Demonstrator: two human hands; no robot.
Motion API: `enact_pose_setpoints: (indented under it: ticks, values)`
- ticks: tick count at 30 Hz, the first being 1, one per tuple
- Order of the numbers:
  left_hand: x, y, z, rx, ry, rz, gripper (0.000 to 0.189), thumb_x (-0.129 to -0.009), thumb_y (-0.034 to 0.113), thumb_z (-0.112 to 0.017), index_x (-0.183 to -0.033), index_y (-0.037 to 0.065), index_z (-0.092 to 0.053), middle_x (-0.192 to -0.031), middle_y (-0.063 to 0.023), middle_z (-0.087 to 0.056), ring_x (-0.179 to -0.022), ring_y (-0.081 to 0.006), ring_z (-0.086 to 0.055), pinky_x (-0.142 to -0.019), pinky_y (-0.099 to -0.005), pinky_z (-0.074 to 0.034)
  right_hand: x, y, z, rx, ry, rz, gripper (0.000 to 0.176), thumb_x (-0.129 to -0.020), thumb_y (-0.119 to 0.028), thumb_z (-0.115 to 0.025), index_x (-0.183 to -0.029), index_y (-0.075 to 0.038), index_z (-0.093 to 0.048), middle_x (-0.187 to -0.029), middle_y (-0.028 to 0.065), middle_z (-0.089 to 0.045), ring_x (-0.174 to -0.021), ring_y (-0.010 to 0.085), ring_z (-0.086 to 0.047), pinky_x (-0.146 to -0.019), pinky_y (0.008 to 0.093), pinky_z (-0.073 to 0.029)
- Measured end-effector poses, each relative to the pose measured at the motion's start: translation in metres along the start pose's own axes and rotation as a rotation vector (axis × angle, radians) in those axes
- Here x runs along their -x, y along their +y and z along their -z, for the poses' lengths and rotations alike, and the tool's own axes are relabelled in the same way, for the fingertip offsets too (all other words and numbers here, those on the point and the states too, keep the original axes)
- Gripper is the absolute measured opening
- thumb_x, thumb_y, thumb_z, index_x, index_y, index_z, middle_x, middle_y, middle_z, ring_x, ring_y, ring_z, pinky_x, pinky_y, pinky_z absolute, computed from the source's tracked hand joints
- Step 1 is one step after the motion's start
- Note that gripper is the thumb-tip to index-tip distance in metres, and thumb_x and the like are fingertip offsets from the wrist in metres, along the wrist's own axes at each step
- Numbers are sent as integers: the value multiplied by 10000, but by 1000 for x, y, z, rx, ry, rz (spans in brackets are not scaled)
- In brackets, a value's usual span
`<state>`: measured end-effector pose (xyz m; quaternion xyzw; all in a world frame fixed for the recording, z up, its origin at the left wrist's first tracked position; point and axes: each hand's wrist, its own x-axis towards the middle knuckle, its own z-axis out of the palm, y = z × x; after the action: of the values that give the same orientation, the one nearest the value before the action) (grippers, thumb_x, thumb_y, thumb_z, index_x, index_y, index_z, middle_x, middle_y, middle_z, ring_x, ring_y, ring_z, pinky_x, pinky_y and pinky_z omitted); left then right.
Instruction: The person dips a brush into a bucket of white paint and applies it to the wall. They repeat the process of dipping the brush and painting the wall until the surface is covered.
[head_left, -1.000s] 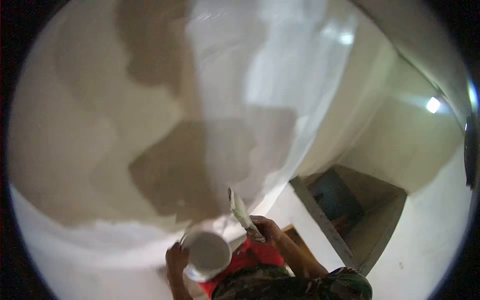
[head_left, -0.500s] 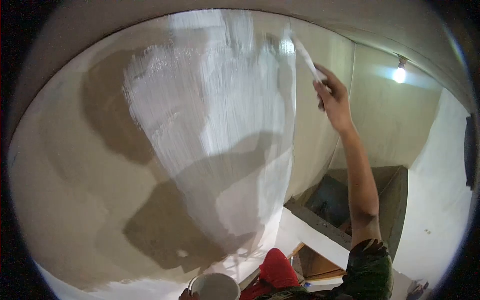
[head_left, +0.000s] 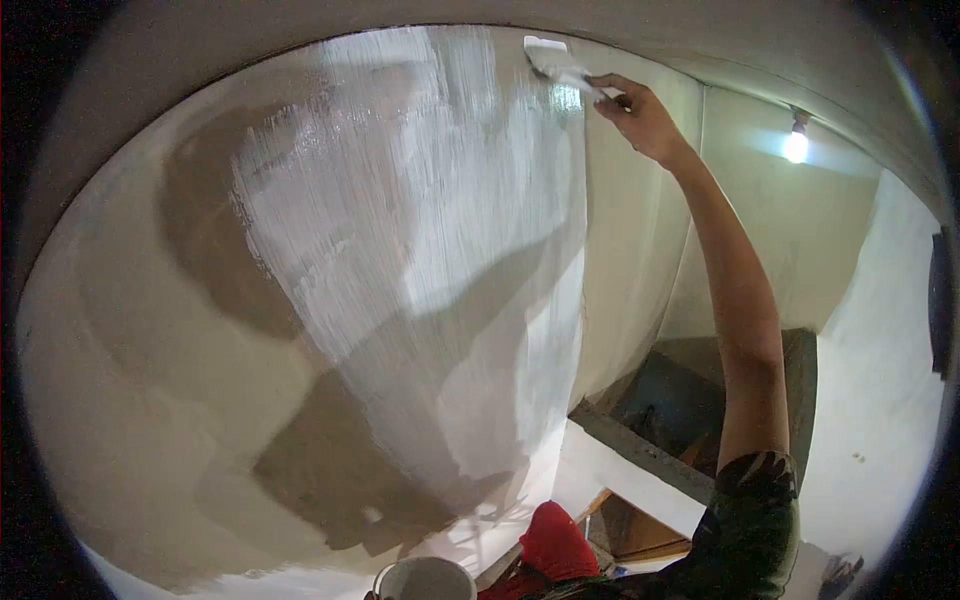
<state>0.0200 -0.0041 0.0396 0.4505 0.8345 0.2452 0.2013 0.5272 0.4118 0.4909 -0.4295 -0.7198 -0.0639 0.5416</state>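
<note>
My right hand [head_left: 636,115], raised at the upper right of the wall, holds the handle of a wide brush [head_left: 562,66]. The brush's broad white end is against the wall just under the ceiling. White, streaky paint [head_left: 470,190] covers the middle of the beige wall [head_left: 120,400]. At the bottom edge is a white bucket [head_left: 428,580] with a thin handle. My left hand is almost wholly cut off beside the bucket, and its fingers cannot be made out.
A lit bulb [head_left: 796,146] hangs at the upper right. Below it a dark, rough-edged recess [head_left: 675,395] opens beside a white ledge [head_left: 625,450]. Something red [head_left: 556,540] stands out at the bottom centre, next to a wood-framed opening [head_left: 635,530].
My right hand has moved up and left, and the brush has swung from upright to slanting left across the wall's top. The bucket has dropped slightly, and my left hand has mostly left the view.
</note>
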Motion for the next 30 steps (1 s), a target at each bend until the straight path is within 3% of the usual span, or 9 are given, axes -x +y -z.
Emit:
enact_pose_setpoints:
  ticks: [2, 5, 8, 13, 17, 21, 23, 27, 30]
  values:
    - [-3, -9, -3, 1, 20, -55, 287, -827, 271, -524, -830, -16, -536, -846, -289, -558, -798, -483, -503, -704, -508, -411, 11, -1, 8, -57, -147, 7, 319, -872, -126, -574, -1189, -86, -582, -636, 10, -481, -570, 96, -404, -534, 282, -363]
    - [-7, -9, -4, -49, -22, -48, 299, -832, 283, -516, -854, -14, -550, -864, -286, -568, -820, -483, -512, -718, -509, -416, 18, -9, 22, -125, -141, -168, 331, -903, -182, -569, -1231, -135, -550, -648, -34, -418, -503, 48, -303, -410, 237, -256]
    - [-8, -2, -2, -111, -64, -2, 322, -834, 295, -509, -899, -15, -567, -911, -282, -584, -867, -477, -530, -745, -501, -429, 0, 5, 14, -44, -1, -37, 333, -905, -186, -569, -1235, -142, -546, -643, -39, -405, -492, 47, -295, -408, 233, -251]
    - [-9, -15, -11, -134, -34, -30, 349, -836, 303, -508, -953, -19, -578, -980, -276, -594, -943, -464, -547, -785, -489, -446, -12, 8, 3, -126, 19, -44, 324, -886, -153, -568, -1209, -121, -574, -616, -16, -443, -507, 70, -330, -440, 254, -296]
    - [-13, -30, -14, -70, -10, -47, 313, -832, 287, -522, -873, -22, -545, -870, -278, -571, -792, -457, -508, -708, -496, -415, -6, 0, 12, -59, -94, -208, 317, -885, -192, -570, -1199, -145, -580, -595, -28, -406, -490, 68, -338, -394, 250, -290]
    - [-9, -29, -12, 29, 18, -63, 303, -832, 280, -531, -805, -20, -501, -772, -274, -524, -678, -429, -412, -644, -499, -369, -8, 11, 28, -139, -110, -155, 307, -888, -213, -584, -1187, -145, -563, -623, -47, -373, -480, 36, -304, -389, 230, -245]
    - [-4, -14, -3, 42, -4, -54, 305, -836, 282, -529, -811, -21, -505, -778, -275, -528, -686, -438, -421, -647, -501, -371, -16, 15, 24, -102, 10, -121, 323, -876, -234, -579, -1194, -177, -580, -585, -44, -375, -462, 62, -309, -378, 232, -275]
    - [-17, -43, -17, -144, -12, -115, 292, -842, 273, -518, -820, -18, -512, -795, -281, -537, -714, -465, -454, -651, -509, -380, -28, 23, 16, -140, -33, -89, 303, -888, -216, -574, -1186, -163, -565, -618, -60, -361, -497, 29, -300, -401, 206, -218]
    - [-1, -20, -5, -3, 45, -125, 291, -844, 275, -513, -823, -16, -517, -817, -289, -540, -753, -485, -476, -666, -523, -383, -17, 21, 20, -129, -121, -211, 310, -890, -209, -571, -1197, -169, -560, -614, -66, -355, -506, 30, -296, -406, 202, -212]
